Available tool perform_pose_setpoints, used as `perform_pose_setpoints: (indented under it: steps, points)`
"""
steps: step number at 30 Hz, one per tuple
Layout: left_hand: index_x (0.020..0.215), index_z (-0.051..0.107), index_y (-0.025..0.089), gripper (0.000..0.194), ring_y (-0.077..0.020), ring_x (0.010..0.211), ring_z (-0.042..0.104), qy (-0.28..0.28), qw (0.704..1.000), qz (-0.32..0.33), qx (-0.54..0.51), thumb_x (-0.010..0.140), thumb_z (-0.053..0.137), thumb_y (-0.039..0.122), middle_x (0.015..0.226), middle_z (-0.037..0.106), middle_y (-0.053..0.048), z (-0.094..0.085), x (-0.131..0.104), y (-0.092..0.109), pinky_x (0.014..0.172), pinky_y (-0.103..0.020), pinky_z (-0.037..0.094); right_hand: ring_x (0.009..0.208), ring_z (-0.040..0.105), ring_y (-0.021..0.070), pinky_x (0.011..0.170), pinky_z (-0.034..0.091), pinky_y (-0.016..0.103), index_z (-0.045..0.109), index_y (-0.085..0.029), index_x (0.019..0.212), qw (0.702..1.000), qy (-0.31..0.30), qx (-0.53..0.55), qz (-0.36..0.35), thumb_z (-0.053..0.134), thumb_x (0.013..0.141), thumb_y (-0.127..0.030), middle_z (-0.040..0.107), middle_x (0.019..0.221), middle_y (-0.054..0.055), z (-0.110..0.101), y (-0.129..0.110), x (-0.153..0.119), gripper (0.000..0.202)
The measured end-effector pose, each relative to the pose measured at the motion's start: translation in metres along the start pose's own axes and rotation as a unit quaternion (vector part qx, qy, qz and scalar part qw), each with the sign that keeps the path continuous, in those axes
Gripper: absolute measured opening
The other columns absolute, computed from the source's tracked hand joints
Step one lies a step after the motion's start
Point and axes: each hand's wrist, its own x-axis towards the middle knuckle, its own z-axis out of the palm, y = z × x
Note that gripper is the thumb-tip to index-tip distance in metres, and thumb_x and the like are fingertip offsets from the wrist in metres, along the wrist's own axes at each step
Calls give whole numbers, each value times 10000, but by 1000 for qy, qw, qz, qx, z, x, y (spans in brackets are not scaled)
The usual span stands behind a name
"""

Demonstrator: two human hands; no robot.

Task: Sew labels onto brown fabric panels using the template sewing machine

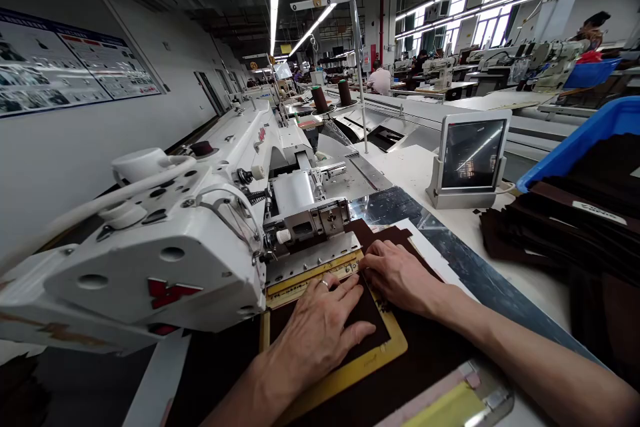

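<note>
My left hand lies flat with fingers stretched over dark brown fabric, inside a yellow template frame. A ring is on one of its fingers. At the frame's upper right corner, my right hand has its fingers bent and bunched together; what is under the fingertips is hidden. More brown fabric shows beyond and below the frame. A metal clamp bar runs along the frame's far side, beneath the head of a white sewing machine.
A small screen stands on the table at right. Behind stacked brown pieces is a blue bin. A clear-and-yellow plate lies at front right. Two thread cones stand farther back. Other people sit at machines in the distance.
</note>
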Motion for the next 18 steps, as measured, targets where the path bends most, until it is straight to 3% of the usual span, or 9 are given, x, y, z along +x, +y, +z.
perform_pose_setpoints:
  steps: [8, 18]
  points:
    - [1372, 584, 242, 468, -327, 1430, 439, -2, 1000, -9, -6, 966, 635, 470, 1560, 496, -71, 9, -1, 0, 1155, -571, 395, 895, 524, 199, 806, 400, 338, 655, -205, 1045, 1000, -6, -7, 3, 479, 1036, -201, 575, 1032, 64, -1, 0, 1, 176]
    - [1382, 576, 211, 468, -294, 1409, 468, 19, 1000, 5, -17, 965, 653, 409, 1519, 544, -73, 11, 1, -1, 1171, -520, 402, 937, 548, 207, 840, 412, 346, 655, -195, 1068, 1000, -18, -14, 5, 470, 1050, -212, 581, 1056, 80, -5, -3, 0, 187]
